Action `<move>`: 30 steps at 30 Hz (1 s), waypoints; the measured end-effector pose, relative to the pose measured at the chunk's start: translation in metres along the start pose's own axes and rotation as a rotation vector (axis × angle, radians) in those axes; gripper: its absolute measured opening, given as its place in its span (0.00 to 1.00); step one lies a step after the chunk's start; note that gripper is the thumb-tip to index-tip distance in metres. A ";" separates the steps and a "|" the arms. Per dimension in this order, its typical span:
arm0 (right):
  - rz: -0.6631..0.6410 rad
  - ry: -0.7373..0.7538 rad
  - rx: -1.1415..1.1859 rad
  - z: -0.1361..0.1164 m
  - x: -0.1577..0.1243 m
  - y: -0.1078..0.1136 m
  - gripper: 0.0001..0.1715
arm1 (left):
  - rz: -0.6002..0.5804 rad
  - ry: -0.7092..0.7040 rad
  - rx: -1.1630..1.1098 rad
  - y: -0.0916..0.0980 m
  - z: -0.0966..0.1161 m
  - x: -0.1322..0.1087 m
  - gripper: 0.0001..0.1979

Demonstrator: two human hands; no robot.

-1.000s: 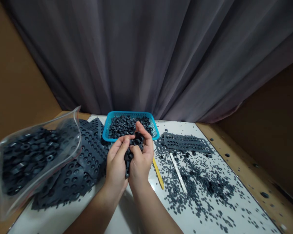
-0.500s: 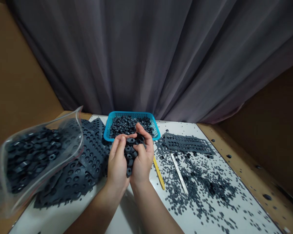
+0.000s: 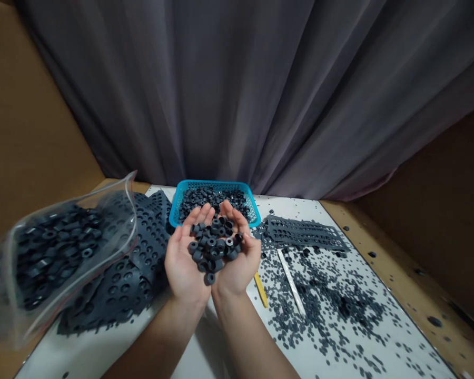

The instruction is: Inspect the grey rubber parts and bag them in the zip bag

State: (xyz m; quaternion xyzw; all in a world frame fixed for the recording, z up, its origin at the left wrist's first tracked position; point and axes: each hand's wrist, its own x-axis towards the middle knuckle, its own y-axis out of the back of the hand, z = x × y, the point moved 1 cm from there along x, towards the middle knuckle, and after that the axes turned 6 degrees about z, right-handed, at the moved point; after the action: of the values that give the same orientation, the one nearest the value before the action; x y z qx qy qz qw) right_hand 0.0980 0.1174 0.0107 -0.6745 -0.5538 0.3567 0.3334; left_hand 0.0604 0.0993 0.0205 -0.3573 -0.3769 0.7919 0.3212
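Now both my hands are turned palm up and pressed side by side into one shallow bowl, raised above the white surface (image 3: 102, 352). My left hand (image 3: 181, 263) is spread wide, fingers reaching toward the basket. My right hand (image 3: 242, 262) is just as wide, its fingers slightly curled at the far edge. A heap of small dark rubber rings (image 3: 213, 246) lies across both palms, piled thickest along the seam where the hands meet; neither hand closes over them.

Just beyond my fingertips stands a blue mesh basket (image 3: 177, 204) with more of the same rings in it. To my left, a clear plastic bag (image 3: 63, 252) gapes toward me, also holding rings, and beneath it lie dark perforated rubber sheets (image 3: 142, 252). To my right, a yellow stick (image 3: 260, 289) and a white stick (image 3: 290, 281) lie on the surface near each other, among many scattered small dark discs (image 3: 332, 300). Another punched sheet (image 3: 304, 231) rests farther back. A grey curtain (image 3: 240, 89) hangs behind everything.
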 end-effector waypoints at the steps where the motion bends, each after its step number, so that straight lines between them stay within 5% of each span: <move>1: 0.028 -0.029 0.012 0.000 0.000 -0.001 0.21 | 0.008 -0.015 -0.011 0.000 0.001 0.000 0.18; 15: 0.473 -0.329 -0.014 0.015 0.020 0.012 0.13 | 0.322 0.182 0.091 0.018 -0.012 0.025 0.17; 22: 0.523 -0.397 -0.097 0.018 0.030 0.021 0.10 | 0.368 0.303 0.103 0.028 -0.018 0.037 0.15; 30: 0.565 -0.352 -0.116 0.034 0.034 0.030 0.08 | 0.391 0.212 0.165 0.039 -0.030 0.048 0.12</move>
State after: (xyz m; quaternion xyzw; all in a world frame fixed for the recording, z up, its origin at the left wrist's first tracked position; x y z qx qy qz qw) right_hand 0.0894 0.1481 -0.0365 -0.7472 -0.4136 0.5137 0.0817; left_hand 0.0492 0.1273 -0.0408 -0.4771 -0.1987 0.8253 0.2274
